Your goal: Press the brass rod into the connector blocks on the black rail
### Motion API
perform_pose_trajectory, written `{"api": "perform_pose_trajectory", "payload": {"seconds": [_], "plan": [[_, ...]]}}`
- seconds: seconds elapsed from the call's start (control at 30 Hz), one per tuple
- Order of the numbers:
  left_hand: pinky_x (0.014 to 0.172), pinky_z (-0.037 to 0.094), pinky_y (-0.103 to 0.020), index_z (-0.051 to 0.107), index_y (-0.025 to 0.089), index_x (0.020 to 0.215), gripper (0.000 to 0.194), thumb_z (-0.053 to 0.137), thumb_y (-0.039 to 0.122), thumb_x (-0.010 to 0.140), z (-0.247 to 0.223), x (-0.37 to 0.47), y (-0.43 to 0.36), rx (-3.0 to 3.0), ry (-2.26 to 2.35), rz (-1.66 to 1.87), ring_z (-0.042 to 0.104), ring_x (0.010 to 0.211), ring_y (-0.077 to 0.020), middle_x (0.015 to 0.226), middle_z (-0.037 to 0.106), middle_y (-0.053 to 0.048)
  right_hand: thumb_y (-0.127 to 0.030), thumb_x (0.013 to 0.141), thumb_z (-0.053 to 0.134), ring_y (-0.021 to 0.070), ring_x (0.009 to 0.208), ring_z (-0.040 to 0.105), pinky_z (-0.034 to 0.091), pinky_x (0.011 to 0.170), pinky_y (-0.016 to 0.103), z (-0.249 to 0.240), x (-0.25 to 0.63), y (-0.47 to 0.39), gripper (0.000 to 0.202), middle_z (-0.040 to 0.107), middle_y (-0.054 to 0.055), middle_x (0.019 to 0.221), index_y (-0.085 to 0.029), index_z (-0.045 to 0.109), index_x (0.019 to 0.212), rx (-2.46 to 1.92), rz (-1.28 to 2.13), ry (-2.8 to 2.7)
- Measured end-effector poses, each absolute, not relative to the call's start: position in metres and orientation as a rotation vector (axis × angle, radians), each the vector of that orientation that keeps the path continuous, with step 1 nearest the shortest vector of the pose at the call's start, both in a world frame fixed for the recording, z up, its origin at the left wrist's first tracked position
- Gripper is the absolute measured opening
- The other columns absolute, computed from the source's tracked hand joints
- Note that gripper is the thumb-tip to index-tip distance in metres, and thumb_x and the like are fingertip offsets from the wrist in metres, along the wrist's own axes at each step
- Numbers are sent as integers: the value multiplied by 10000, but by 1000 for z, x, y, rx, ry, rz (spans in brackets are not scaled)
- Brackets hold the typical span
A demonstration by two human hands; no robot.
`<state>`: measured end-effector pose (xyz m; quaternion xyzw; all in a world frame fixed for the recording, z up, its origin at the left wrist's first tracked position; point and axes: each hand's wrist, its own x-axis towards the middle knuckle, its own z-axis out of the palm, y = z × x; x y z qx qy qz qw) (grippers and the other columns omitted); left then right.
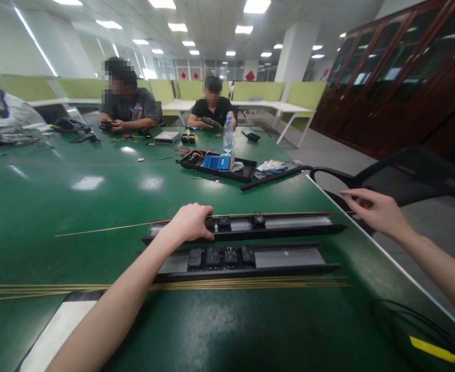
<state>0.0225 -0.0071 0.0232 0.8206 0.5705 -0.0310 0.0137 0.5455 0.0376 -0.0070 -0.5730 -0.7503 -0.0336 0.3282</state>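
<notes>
My left hand (191, 221) grips the farther long black channel (281, 231) near its left part, thumb on the near side and fingers over the top. Black blocks (258, 220) sit inside that channel, one of them partly hidden by the hand. A thin brass rod (107, 229) runs along the channel's far edge and sticks out past its left end. My right hand (378, 209) hovers beyond the table's right edge, close to the rod's right end, its fingers apart. Nearer to me lies a second black channel (289, 258) with several black blocks (213, 257) in a row.
Several brass rods (250, 283) lie in front of the channels. A white and black panel (60, 330) is at lower left, a black cable (390, 320) at lower right. Farther off stand a black tray (246, 173) and a water bottle (228, 135). People sit across the table.
</notes>
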Motion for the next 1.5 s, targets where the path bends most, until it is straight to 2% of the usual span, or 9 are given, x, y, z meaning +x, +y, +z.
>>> {"api": "perform_pose_trajectory", "payload": {"seconds": [0.1,0.2,0.33,0.57,0.93,1.23,1.5], "plan": [[727,502,-358,666,247,1078,583,779,597,626,22,22,-7,2561,1784,-93,709,933,-327,1025,758,-102,-392,894,582,155,647,560,435,608,307,-3,543,35,366,731,102,1015,-180,741,1146,-1436,-221,-1903],[730,500,-360,661,250,1086,592,775,605,627,22,22,-8,2563,1792,-101,708,936,-329,1029,758,-104,-352,898,575,202,835,645,490,761,319,3,529,32,331,735,114,1050,-186,746,1127,-1340,-294,-1919],[741,501,-367,658,248,1094,594,778,597,629,24,22,-8,2556,1778,-100,704,950,-333,1034,757,-106,-337,906,585,234,996,667,497,937,348,12,505,29,295,742,127,1083,-177,752,1090,-1258,-320,-1927],[730,501,-370,657,245,1088,583,777,591,634,24,23,-9,2561,1780,-106,706,948,-340,1029,760,-104,-295,918,606,239,1101,657,485,1027,386,23,468,25,261,727,114,1162,-196,739,1121,-1144,-263,-1970],[696,493,-362,661,249,1052,567,784,598,623,22,22,-8,2589,1786,-100,712,926,-336,1009,763,-94,-224,903,630,264,1064,665,525,976,473,28,414,9,315,724,54,1156,-304,709,1197,-948,-226,-2093],[688,488,-349,656,252,1066,574,777,606,630,20,22,-7,2605,1788,-103,710,926,-323,1006,761,-92,-247,938,584,252,1072,642,516,968,455,15,374,8,315,722,65,1158,-259,689,1234,-946,-134,-2262],[717,498,-349,642,265,1131,624,765,632,640,20,20,-7,2614,1765,-101,706,965,-321,1055,752,-91,-262,963,535,260,1052,635,500,898,458,-15,361,17,282,739,66,1137,-233,697,1192,-1081,-208,-2307]]}}
